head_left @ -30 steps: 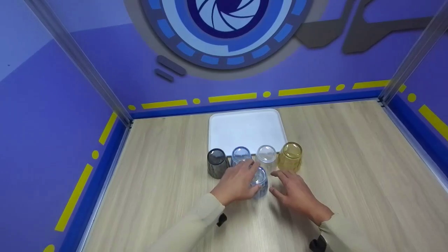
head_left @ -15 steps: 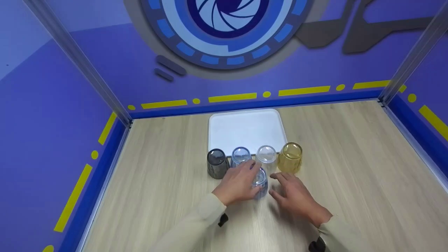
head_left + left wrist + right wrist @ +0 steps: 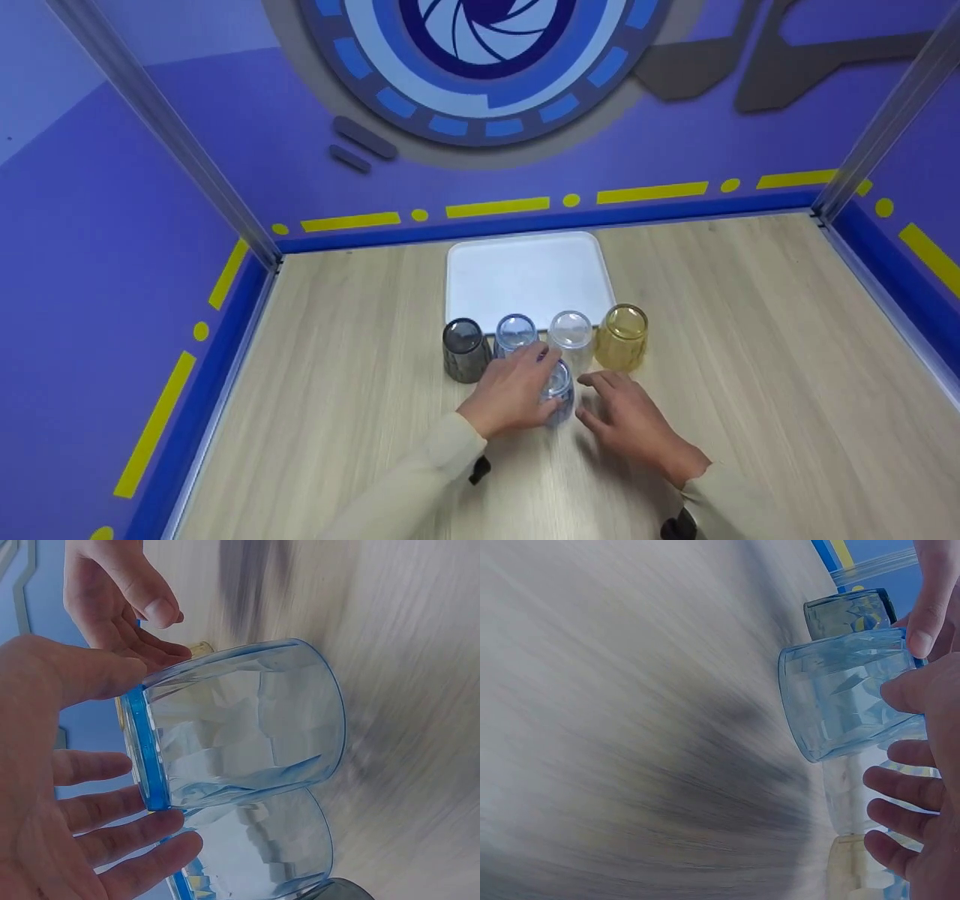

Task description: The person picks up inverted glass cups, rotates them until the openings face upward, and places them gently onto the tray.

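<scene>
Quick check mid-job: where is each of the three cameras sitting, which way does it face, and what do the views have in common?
Head: looks forward and down at the table; both hands and sleeves show, left hand holding the blue cup, tray behind.
Left wrist: looks along the left palm at the blue cup; the right hand shows beyond.
Right wrist: looks past the right fingers at the same cup.
All three share the blue cup.

No readable text, labels, brands or numbers in any view. The back wall (image 3: pixel 225 135) carries only graphics: a round blue-and-white aperture emblem (image 3: pixel 484 60), grey bars left of it, grey shapes right of it, and a line of yellow dashes and dots (image 3: pixel 570 200) below it. The cups and the tray below that line are unmarked.
</scene>
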`<state>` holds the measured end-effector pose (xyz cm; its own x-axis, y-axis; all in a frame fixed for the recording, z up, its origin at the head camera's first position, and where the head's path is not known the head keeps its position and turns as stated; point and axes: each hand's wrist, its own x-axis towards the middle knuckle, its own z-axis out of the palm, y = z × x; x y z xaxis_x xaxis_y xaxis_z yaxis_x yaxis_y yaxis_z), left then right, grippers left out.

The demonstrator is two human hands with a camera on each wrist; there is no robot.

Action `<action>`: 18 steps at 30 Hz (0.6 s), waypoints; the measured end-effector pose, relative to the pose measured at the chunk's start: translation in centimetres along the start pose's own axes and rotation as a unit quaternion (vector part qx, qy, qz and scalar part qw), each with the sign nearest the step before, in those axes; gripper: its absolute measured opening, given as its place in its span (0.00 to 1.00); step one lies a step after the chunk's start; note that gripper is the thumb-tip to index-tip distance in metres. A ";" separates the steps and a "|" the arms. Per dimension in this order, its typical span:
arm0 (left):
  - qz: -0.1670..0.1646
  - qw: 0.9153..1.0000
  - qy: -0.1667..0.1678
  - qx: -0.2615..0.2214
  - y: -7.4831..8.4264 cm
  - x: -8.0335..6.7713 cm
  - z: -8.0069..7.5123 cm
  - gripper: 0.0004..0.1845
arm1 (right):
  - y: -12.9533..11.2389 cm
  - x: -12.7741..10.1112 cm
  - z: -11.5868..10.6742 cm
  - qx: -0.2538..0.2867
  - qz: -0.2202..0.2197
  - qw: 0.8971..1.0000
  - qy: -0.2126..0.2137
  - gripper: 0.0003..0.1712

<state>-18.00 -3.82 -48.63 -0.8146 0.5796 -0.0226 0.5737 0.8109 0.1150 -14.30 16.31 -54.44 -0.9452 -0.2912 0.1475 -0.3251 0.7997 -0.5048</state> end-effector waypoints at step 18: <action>0.019 1.000 0.012 0.006 0.1 0.5 0.2 0.31 | 0.3 -0.1 0.4 -0.004 -0.018 1.000 0.013 0.22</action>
<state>-18.35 -3.41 -48.87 -0.7941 0.6078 0.0047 0.6049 0.7896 0.1034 -14.29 16.41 -54.97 -0.9333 -0.3063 0.1873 -0.3590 0.7933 -0.4917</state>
